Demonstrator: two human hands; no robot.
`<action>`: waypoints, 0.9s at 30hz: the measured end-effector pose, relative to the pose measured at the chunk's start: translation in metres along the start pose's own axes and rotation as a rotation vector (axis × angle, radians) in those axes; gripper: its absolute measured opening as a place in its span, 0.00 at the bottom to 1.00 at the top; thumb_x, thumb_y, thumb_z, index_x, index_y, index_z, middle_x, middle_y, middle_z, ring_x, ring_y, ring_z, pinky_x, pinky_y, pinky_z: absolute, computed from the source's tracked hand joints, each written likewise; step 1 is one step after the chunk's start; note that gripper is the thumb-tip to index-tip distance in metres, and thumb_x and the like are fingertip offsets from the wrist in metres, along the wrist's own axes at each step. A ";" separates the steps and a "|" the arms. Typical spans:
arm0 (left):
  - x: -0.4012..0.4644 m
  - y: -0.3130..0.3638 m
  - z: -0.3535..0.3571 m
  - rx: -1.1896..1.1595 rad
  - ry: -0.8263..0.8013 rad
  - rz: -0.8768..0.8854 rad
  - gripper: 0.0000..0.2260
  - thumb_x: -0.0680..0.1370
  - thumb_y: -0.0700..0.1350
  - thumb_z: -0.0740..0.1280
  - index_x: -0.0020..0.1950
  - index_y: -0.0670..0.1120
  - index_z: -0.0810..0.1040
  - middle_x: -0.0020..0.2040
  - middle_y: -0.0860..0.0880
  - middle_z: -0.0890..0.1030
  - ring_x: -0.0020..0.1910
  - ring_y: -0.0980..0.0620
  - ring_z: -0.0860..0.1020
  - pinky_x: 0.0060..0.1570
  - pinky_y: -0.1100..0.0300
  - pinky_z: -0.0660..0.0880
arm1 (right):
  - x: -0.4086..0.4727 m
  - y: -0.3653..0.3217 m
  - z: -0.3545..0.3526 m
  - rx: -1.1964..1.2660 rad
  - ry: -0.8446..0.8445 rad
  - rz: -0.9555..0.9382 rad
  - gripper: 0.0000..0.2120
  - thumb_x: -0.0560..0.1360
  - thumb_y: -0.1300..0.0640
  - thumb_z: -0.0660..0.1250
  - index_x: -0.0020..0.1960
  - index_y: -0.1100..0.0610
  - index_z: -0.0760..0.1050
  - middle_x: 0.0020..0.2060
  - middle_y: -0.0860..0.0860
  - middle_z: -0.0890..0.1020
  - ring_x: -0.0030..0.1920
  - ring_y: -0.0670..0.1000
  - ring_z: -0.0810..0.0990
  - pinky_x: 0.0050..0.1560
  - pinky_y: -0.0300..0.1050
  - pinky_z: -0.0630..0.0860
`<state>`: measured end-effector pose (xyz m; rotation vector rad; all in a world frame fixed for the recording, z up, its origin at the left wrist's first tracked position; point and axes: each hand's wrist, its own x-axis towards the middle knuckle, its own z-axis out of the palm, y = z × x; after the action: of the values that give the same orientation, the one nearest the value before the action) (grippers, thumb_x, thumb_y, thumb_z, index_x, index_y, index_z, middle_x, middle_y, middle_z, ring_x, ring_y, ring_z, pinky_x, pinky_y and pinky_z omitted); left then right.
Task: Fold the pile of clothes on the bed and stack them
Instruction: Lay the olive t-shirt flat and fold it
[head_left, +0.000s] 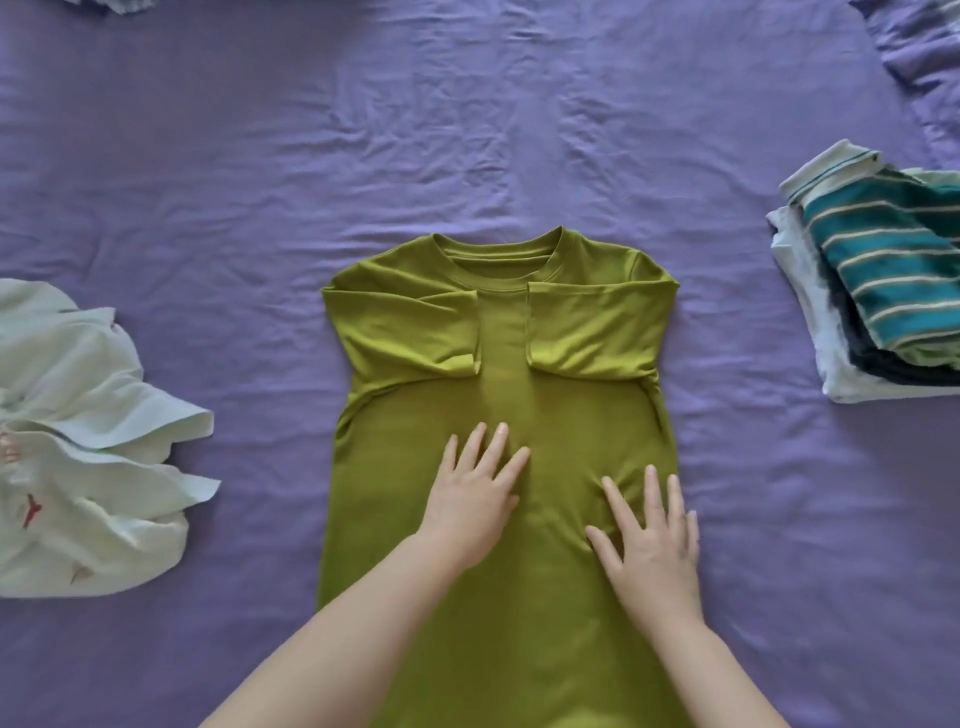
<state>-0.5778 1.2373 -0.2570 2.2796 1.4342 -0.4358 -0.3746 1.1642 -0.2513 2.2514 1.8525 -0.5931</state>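
An olive-green T-shirt (498, 364) lies flat in the middle of the bed, collar away from me, with both sleeves folded inward across the chest. My left hand (475, 493) presses flat on the shirt's middle, fingers spread and straight. My right hand (649, 540) lies flat on the shirt's right side near its edge, fingers straight too. A crumpled pale mint garment (88, 457) with small red marks sits at the left. At the right stands a stack of folded clothes (878, 280), a teal striped piece on top.
The purple bedsheet (467, 130) is wrinkled and stretches bare beyond the shirt. A scrap of pale fabric (111, 4) shows at the top left edge. Rumpled purple bedding (919, 47) lies at the top right corner.
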 end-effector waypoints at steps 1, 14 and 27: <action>-0.012 0.002 0.006 -0.037 0.001 -0.036 0.25 0.83 0.54 0.51 0.78 0.54 0.46 0.79 0.48 0.42 0.77 0.45 0.40 0.73 0.45 0.39 | -0.012 -0.001 0.003 0.000 -0.014 0.014 0.30 0.76 0.39 0.60 0.75 0.42 0.55 0.77 0.55 0.48 0.76 0.58 0.42 0.74 0.59 0.45; -0.165 0.063 0.076 -0.208 -0.047 -0.168 0.27 0.78 0.46 0.62 0.76 0.55 0.57 0.79 0.49 0.43 0.77 0.49 0.42 0.75 0.50 0.46 | -0.137 0.003 0.040 0.157 0.048 -0.454 0.22 0.52 0.65 0.81 0.44 0.53 0.83 0.54 0.58 0.81 0.57 0.62 0.79 0.52 0.57 0.78; -0.205 0.096 0.117 -0.291 0.110 -0.337 0.16 0.71 0.54 0.69 0.58 0.61 0.76 0.74 0.53 0.59 0.73 0.50 0.54 0.68 0.57 0.53 | -0.167 0.011 0.063 0.201 0.041 -0.392 0.14 0.56 0.57 0.82 0.38 0.52 0.82 0.47 0.53 0.81 0.51 0.60 0.80 0.49 0.56 0.76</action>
<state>-0.5822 0.9827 -0.2463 1.8636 1.8152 -0.1831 -0.4014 0.9873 -0.2423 2.0301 2.3752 -0.8301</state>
